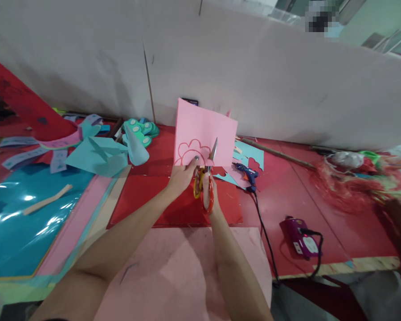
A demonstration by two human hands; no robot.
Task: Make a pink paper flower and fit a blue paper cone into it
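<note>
While the left hand [183, 176] pinches the pink sheet [203, 122] above the red surface [280, 196] and the right hand [206, 185] grasps the scissors [213, 153], turning the sheet slowly should help the cut follow the drawn scalloped outline [194, 140].

Pink paper sheet [203, 122], slightly bowed, held upright above the table [274, 209], short of its far edge. Bears a red scalloped outline [194, 150] at lower left, running down to the bottom edge. Scissors [214, 151] with one red and one yellow handle, tip upward, visible blade lying across the sheet's front, right of the outline; second blade hidden.
</note>
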